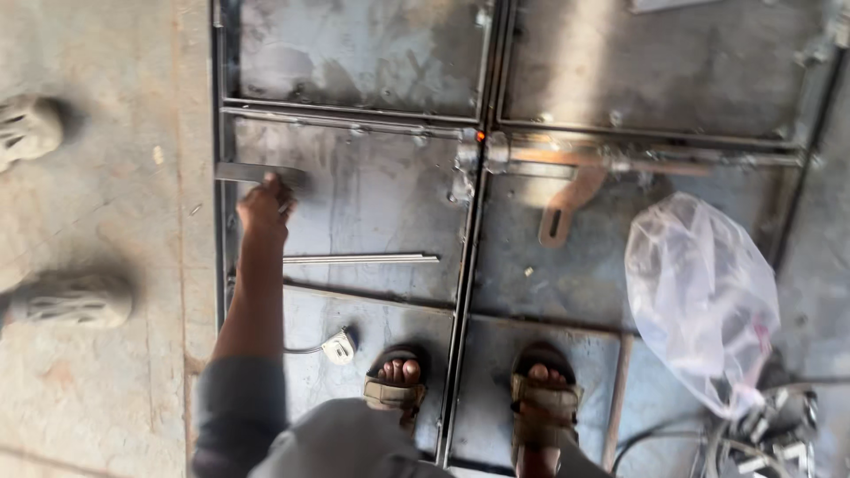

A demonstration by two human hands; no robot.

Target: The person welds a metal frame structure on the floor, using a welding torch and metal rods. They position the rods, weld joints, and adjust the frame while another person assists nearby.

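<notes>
Soft daylight; slight motion blur

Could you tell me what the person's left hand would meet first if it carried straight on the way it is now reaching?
The left hand points up the picture and already touches a flat metal strip on the steel door panel. Beyond that strip, the welded crossbar looks next, though depth is unclear.

A metalworking workshop: welded steel door frame point(482, 221) flat on a concrete floor point(106, 381).

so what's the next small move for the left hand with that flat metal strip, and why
Probably press the flat strip down square against the frame edge. The left hand grips its middle, and it lies across the left of the metal door panel, one end over the frame.
</notes>
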